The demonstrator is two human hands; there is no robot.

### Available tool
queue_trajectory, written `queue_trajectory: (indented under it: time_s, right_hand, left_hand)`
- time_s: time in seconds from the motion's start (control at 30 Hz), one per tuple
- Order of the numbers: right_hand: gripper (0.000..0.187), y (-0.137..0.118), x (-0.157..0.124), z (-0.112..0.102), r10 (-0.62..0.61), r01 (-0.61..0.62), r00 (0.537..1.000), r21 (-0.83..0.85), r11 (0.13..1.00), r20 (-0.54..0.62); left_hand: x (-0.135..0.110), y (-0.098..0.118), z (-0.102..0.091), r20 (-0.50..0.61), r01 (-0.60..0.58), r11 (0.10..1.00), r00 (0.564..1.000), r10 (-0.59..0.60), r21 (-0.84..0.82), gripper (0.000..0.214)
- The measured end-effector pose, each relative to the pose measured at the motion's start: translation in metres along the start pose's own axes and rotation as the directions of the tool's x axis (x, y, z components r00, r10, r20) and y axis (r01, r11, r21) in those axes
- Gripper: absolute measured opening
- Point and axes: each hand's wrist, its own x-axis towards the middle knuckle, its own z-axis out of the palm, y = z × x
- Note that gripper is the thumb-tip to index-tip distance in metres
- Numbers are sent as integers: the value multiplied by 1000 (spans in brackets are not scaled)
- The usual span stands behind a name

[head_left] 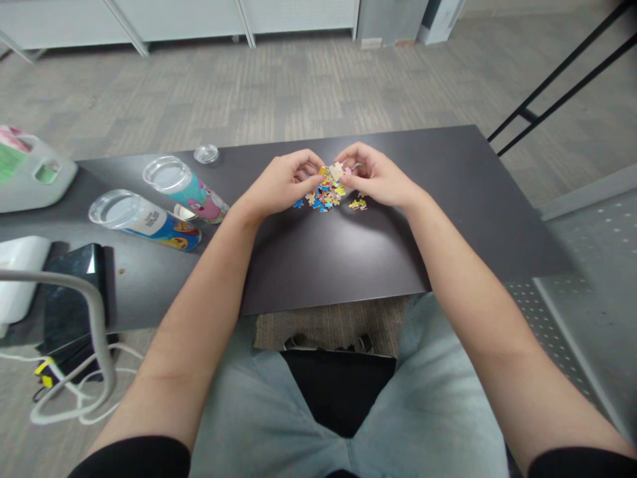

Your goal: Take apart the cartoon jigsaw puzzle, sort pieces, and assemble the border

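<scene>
In the head view, both hands meet over a small heap of puzzle pieces point(326, 194) lying on the dark table point(448, 219), toward its far edge and about midway between its left and right edges. The left hand point(281, 182) has its grip pinched together, fingertips curled inward at the left side of the heap, touching the pieces there; whether it holds one of its own cannot be told. The right hand point(378, 178) has its grip closed on a pale puzzle piece point(338, 170), held just above the heap, thumb and forefinger nipping its right edge. Both forearms reach forward from the near edge of the table, bare, converging so that the two sets of fingertips are almost touching; the wrists rest low, close to the tabletop. A few stray pieces point(358, 204) lie just beside the right hand, a little apart from the main heap. Toward the left edge of the table lie two clear tubes on their sides: the nearer tube point(144, 222) with a blue and yellow printed label, and the farther tube point(186, 186) with a pink and teal one; their contents cannot be made out. A small clear lid point(206, 154) sits near the far edge, just beyond the farther tube. A white jug point(32, 174) lies at the far left corner.
</scene>
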Motion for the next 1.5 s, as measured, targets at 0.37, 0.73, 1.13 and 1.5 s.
queue_trajectory:
  time_s: [0.37,0.73,1.13,1.5]
  right_hand:
    - [75,3,1,8,-28,27,999,24,999,44]
    - [69,-3,3,11,-14,13,999,47,999,33]
    - [80,-9,1,9,28,-27,999,47,999,-31]
    - [86,-12,1,7,-7,10,999,52,999,-49]
  left_hand:
    - [1,4,7,67,-2,991,998,11,-136,30]
    - [0,3,13,30,31,993,999,-27,-117,28]
    - [0,3,11,38,22,996,999,-19,-90,30]
    - [-2,10,6,41,9,998,999,-11,64,32]
